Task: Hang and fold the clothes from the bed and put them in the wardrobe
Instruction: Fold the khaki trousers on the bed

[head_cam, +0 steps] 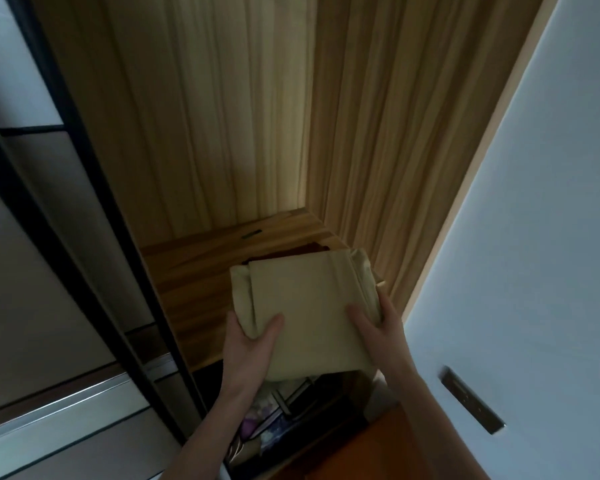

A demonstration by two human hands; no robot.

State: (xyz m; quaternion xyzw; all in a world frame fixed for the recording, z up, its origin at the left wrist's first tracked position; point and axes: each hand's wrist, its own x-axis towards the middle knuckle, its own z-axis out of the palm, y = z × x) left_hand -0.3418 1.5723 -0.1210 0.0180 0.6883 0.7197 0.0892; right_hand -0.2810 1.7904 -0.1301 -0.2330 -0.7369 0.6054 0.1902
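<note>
Both hands held one folded beige garment (309,310) at the mouth of the open wardrobe (222,133); left hand (248,344) gripped the near-left corner, thumb curled over the top face, fingers hidden underneath; right hand (378,327) gripped the near-right edge, thumb flat on top, fingers wrapped round the side fold, one fingertip showing at the far-right edge; garment was folded to a rough rectangle, rolled folds along left and right sides, far edge tilted slightly to the left; it sat over the wooden shelf (194,282), far half above the shelf, near edge overhanging the shelf's front; cannot tell whether it touched the shelf or was carried just above it; a dark red folded item (309,249) lay on the shelf just beyond the garment's far edge, mostly hidden by it; a small dark slot (251,233) showed in the shelf surface further back; wardrobe interior was pale wood grain, back and right walls meeting in the far-right corner; below the shelf, a lower compartment held mixed fabric items (267,420), too dark and blurred to identify; white door panel (534,237) stood on the right with a recessed metal handle (471,400); dark-framed sliding door (49,237) on the left.
</note>
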